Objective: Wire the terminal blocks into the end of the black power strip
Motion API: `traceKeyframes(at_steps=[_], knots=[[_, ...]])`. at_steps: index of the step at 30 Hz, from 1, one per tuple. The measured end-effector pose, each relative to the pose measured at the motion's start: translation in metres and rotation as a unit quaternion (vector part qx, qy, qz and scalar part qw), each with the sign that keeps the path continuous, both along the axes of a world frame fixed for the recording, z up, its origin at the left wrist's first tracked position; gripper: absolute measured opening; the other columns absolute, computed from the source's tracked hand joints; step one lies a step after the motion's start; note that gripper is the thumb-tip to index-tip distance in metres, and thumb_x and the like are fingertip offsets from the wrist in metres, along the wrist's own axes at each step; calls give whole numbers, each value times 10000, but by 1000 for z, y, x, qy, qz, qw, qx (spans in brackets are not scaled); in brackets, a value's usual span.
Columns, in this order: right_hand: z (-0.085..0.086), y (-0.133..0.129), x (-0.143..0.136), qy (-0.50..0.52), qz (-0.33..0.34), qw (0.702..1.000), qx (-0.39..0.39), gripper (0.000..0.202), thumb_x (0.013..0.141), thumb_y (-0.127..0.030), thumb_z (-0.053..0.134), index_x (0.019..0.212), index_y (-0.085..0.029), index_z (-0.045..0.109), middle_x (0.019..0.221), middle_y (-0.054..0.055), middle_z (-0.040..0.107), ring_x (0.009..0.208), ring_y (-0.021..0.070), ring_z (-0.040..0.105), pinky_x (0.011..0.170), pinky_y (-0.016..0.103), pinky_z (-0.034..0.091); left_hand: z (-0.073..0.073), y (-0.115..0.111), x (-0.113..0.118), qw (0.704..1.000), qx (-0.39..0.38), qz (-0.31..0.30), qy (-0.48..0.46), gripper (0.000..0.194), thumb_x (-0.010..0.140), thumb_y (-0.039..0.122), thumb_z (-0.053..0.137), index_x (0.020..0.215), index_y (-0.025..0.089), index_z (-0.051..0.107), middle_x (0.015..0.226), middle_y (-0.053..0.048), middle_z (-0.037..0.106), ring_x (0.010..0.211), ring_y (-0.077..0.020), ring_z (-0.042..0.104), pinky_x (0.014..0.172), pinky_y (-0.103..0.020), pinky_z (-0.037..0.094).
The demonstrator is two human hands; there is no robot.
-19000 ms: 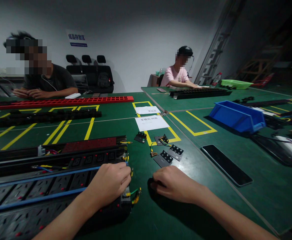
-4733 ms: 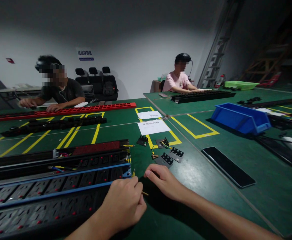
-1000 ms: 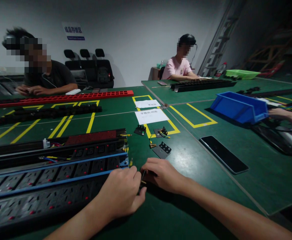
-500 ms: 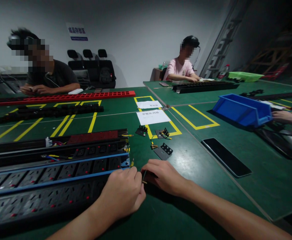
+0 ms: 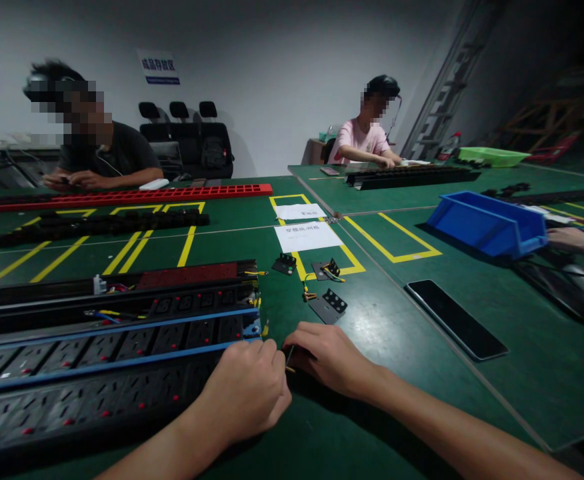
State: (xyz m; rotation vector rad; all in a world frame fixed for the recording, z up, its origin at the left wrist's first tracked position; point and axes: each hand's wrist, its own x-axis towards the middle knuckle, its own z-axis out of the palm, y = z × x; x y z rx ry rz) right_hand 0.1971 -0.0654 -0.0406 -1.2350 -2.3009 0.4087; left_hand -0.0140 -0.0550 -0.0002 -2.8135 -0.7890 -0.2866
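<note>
My left hand (image 5: 252, 383) is closed beside the ends of the power strips (image 5: 137, 340), its fingers curled; what they hold is hidden. Close to its right, my right hand (image 5: 329, 357) is closed on a thin dark piece (image 5: 290, 353), mostly covered by the fingers. A small brass-coloured pin or screw (image 5: 291, 369) pokes out between the two hands. Beyond them lie black perforated brackets, the nearest bracket (image 5: 328, 310) flat on the table. Several brass screws (image 5: 310, 297) and a yellow-green wire (image 5: 306, 283) lie beside it.
A phone (image 5: 456, 320) lies to the right, with a blue bin (image 5: 487, 223) behind it. Another person's hand (image 5: 575, 239) is by that bin. Paper labels (image 5: 307, 236) and a red rail (image 5: 197, 193) lie farther back. Two people sit across the table.
The view has shifted slightly. Both my hands stay close together in nearly the same pose, with the brass-coloured piece still between them.
</note>
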Motion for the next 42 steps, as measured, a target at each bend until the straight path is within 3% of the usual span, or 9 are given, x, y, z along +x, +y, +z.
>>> traceKeyframes(at_steps=[7, 20, 42], knots=[[2, 0, -1, 7, 1, 1000, -4, 108, 927, -165, 684, 1026, -206, 706, 894, 28, 709, 761, 164, 643, 647, 259, 424, -2, -1, 0, 999, 33, -17, 8, 81, 807, 217, 578, 728, 211, 597, 667, -29, 585, 578, -240, 567, 495, -352, 413], [4, 0, 0, 3, 10, 1000, -24, 111, 928, -206, 706, 1039, -208, 704, 896, 27, 717, 775, 167, 663, 657, 256, 441, 2, -1, 1, 998, -45, 10, 35, 77, 824, 197, 557, 768, 185, 608, 720, -58, 625, 648, -228, 606, 574, -324, 460], [6, 0, 1, 1, 11, 1000, -22, 97, 925, -198, 709, 1022, -204, 705, 881, 25, 718, 750, 159, 653, 632, 256, 421, 0, 0, 0, 998, -52, 9, 26, 85, 828, 196, 548, 763, 189, 602, 712, -55, 614, 635, -235, 607, 571, -334, 474]])
